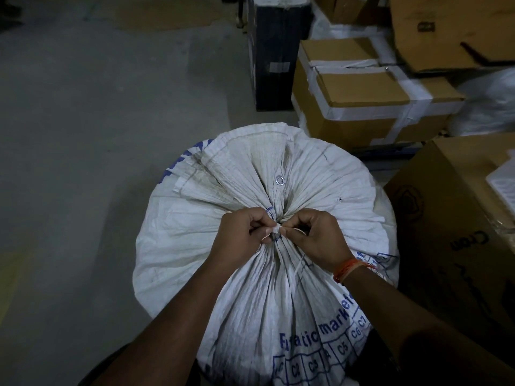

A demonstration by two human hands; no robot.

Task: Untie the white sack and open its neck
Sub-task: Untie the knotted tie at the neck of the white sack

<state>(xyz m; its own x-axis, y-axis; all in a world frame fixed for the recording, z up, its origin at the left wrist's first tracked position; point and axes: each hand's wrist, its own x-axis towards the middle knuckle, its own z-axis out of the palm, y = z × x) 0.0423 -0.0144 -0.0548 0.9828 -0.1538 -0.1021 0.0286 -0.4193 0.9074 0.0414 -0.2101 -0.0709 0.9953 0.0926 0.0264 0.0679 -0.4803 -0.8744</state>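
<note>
both hands, l (239,232) & r (315,235), pinch knot (276,229) atop white sack (195,235).

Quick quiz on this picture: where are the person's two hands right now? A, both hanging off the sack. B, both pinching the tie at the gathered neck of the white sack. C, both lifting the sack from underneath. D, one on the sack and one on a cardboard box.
B: the left hand and right hand meet at the knot on the white sack and its bunched neck.
</note>
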